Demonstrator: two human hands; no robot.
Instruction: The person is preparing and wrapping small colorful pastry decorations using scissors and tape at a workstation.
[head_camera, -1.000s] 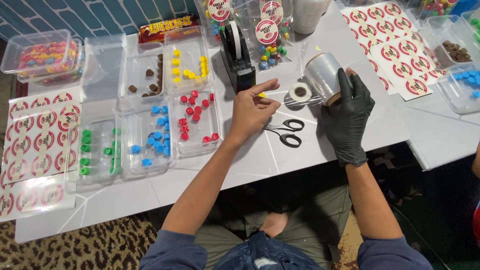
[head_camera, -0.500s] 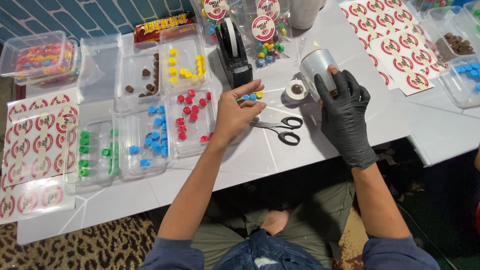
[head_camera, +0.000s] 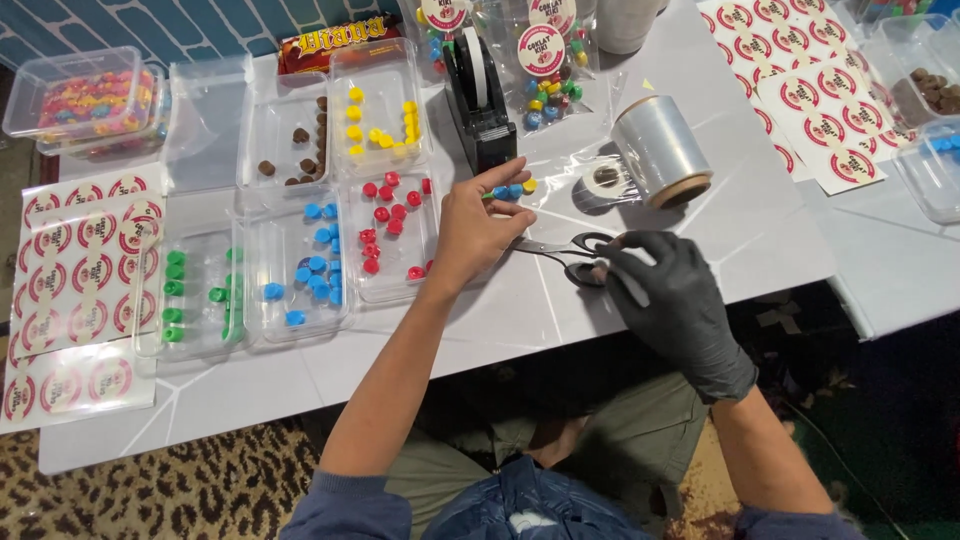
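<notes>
The scissors (head_camera: 565, 250) lie flat on the white table (head_camera: 760, 220), near its front edge, between my two hands. My right hand (head_camera: 665, 295), in a black glove, rests on the black handles with the fingers curled over the loops. My left hand (head_camera: 480, 225), bare, sits just left of the blades, fingers together, the tips pressing a few coloured candies (head_camera: 512, 188) on a clear plastic sheet (head_camera: 575, 160). Just beyond the scissors stand a small tape roll (head_camera: 603, 180) and a roll of clear film (head_camera: 660, 150). A black tape dispenser (head_camera: 478, 100) stands farther back. To the left lie clear trays of red candies (head_camera: 390, 225), blue candies (head_camera: 305, 270) and green candies (head_camera: 195, 295).
</notes>
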